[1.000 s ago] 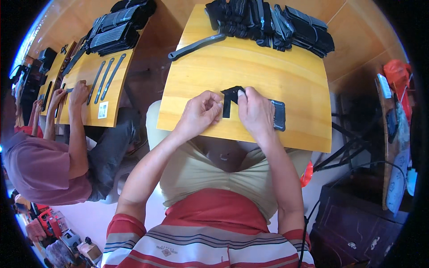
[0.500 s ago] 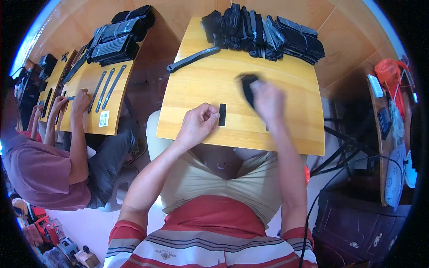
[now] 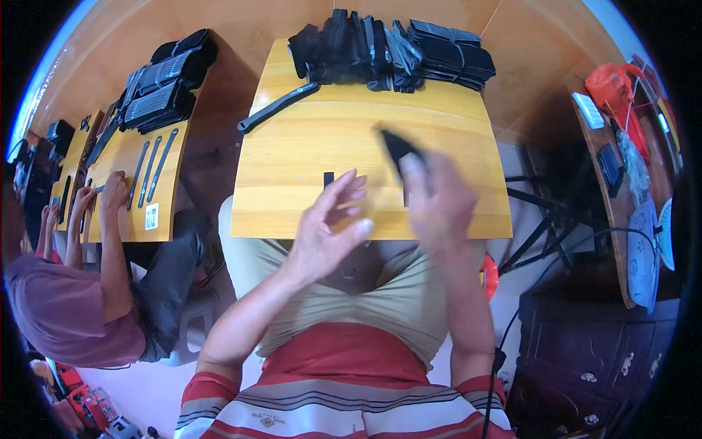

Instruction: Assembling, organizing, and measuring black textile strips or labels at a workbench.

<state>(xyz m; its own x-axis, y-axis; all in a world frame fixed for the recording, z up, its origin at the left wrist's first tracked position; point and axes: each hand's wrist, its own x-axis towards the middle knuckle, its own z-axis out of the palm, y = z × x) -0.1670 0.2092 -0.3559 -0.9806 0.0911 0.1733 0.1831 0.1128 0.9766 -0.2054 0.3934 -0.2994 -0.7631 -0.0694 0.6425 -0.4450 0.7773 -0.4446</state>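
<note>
My right hand, smeared by motion, grips a dark pointed bundle of black straps above the right part of the wooden table. To its left, my left hand is open over the near edge, fingers spread toward the right hand and nothing in it. Just beyond its fingers lies a short black strip. Another short black piece is partly visible beside my right hand. One long dark grey strap lies slantwise at the far left of the tabletop.
Piled black straps and a banded stack line the table's far edge. At a table on the left, another person works beside several straps. A side shelf and a black cable are on the right.
My left hand has opened from a pinch beside the short strip and come nearer my right hand. The right hand still holds the dark bundle. The whole view has shifted slightly.
</note>
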